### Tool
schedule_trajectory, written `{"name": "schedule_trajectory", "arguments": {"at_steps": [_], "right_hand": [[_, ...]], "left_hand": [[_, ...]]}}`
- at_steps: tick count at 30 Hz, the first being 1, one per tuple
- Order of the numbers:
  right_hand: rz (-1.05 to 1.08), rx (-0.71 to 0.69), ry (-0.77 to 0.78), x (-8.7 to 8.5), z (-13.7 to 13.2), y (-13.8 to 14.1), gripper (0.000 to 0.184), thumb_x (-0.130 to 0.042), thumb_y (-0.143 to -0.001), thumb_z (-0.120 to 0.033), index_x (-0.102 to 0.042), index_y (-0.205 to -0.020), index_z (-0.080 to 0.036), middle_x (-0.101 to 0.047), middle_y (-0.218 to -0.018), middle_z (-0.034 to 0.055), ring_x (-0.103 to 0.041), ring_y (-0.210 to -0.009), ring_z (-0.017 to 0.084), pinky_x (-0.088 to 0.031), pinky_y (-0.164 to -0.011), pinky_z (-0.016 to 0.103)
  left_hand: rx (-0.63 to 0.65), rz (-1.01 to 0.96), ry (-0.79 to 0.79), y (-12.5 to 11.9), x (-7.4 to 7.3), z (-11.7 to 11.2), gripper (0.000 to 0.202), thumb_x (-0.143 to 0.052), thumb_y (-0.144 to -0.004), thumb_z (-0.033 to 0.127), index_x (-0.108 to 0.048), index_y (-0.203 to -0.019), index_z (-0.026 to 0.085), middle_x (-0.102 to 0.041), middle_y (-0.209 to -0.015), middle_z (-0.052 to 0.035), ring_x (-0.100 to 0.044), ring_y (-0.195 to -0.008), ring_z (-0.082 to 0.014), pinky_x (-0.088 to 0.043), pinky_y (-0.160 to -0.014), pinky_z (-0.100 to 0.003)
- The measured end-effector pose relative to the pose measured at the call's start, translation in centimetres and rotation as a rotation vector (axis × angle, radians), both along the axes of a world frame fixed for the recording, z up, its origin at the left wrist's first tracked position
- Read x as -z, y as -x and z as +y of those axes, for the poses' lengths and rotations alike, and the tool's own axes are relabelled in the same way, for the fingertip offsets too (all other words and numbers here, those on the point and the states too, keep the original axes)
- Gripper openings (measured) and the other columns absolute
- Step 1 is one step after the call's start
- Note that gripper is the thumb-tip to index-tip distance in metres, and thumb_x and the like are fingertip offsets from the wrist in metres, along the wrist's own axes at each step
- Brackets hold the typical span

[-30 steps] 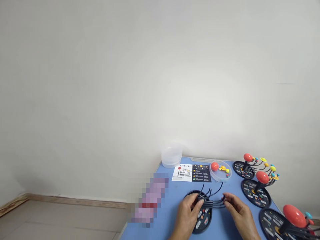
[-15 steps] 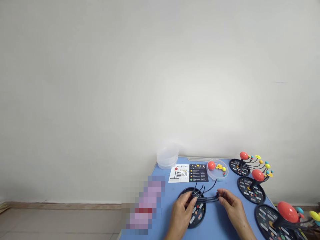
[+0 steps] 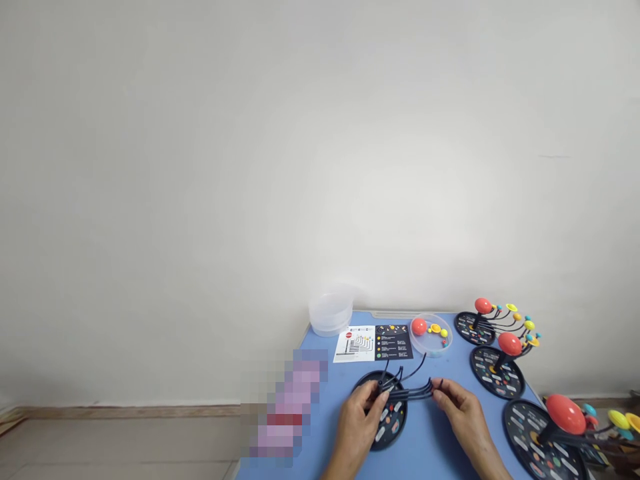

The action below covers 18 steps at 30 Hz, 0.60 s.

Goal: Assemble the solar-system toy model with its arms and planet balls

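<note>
A solar system model with a round black printed base (image 3: 391, 430) stands on the blue table. My left hand (image 3: 359, 417) is closed around its central black post, from which several thin curved black arms (image 3: 411, 394) spread to the right and back. The arms carry no balls. My right hand (image 3: 461, 410) pinches the bent end of an arm between thumb and fingers; the fingers partly hide that end.
Behind the base lie a printed instruction sheet (image 3: 373, 343) and a clear dish (image 3: 431, 351) with coloured balls. Clear stacked tubs (image 3: 331, 315) stand at the back left. Three assembled models with red balls (image 3: 565, 413) line the right side. A pixelated patch covers the left edge.
The view has shifted slightly, so everything sits a little further left. My right fingers have moved slightly at the arm ends; my left hand keeps its hold on the post.
</note>
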State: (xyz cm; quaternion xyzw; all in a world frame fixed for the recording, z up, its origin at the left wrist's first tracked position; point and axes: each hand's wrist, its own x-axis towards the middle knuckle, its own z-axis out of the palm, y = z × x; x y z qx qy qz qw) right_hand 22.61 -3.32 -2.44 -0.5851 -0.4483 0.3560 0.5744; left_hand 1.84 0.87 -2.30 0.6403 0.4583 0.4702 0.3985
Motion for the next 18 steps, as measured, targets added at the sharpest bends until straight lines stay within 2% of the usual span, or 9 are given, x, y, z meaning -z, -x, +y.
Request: {"name": "schedule_trajectory", "arguments": {"at_steps": [4,8,13,16,18], "right_hand": [[-0.002,-0.033,-0.003,-0.1,-0.2,0.1,0.034,-0.072,-0.067,-0.049,-0.076,-0.084,-0.02,-0.074,-0.079,0.0044,-0.067,-0.076,0.024,-0.054,-0.073,0.034],[0.036,-0.053,-0.01,-0.1,0.0,0.0,0.033,-0.074,-0.066,-0.044,-0.076,-0.086,-0.018,-0.074,-0.083,0.0055,-0.067,-0.081,0.024,-0.053,-0.077,0.034],[0.176,-0.041,-0.043,-1.0,0.7,-0.3,0.047,-0.079,-0.058,-0.032,-0.072,-0.102,-0.019,-0.073,-0.101,0.0112,-0.067,-0.089,0.025,-0.053,-0.079,0.038],[0.21,-0.141,-0.038,-2.1,1.1,-0.2,0.051,-0.079,-0.056,-0.026,-0.071,-0.106,-0.02,-0.072,-0.106,0.0112,-0.066,-0.092,0.025,-0.052,-0.081,0.039],[0.198,-0.208,-0.005,-2.5,1.3,0.0,0.044,-0.078,-0.058,-0.029,-0.073,-0.101,-0.02,-0.074,-0.098,0.01,-0.067,-0.09,0.025,-0.051,-0.082,0.039]], "left_hand": [[0.031,-0.054,0.054,0.1,-0.1,0.0,0.033,-0.066,-0.074,0.036,-0.072,-0.1,0.017,-0.076,-0.086,-0.0071,-0.07,-0.075,-0.0217,-0.059,-0.064,-0.027],[0.05,-0.1,0.13,0.0,-0.5,0.0,0.04,-0.068,-0.072,0.044,-0.072,-0.1,0.016,-0.075,-0.085,-0.0062,-0.07,-0.072,-0.0209,-0.058,-0.066,-0.028],[0.102,-0.13,0.173,-0.1,-0.8,0.1,0.038,-0.067,-0.073,0.047,-0.072,-0.093,0.015,-0.074,-0.081,-0.0051,-0.068,-0.071,-0.0205,-0.056,-0.065,-0.027],[0.105,-0.129,0.161,-0.1,-0.6,0.2,0.034,-0.066,-0.074,0.044,-0.071,-0.091,0.015,-0.072,-0.077,-0.0037,-0.066,-0.068,-0.0194,-0.056,-0.063,-0.027],[0.106,-0.133,0.162,-0.2,-0.5,0.3,0.031,-0.065,-0.075,0.042,-0.071,-0.091,0.015,-0.071,-0.076,-0.0029,-0.065,-0.066,-0.0186,-0.055,-0.063,-0.027]]}}
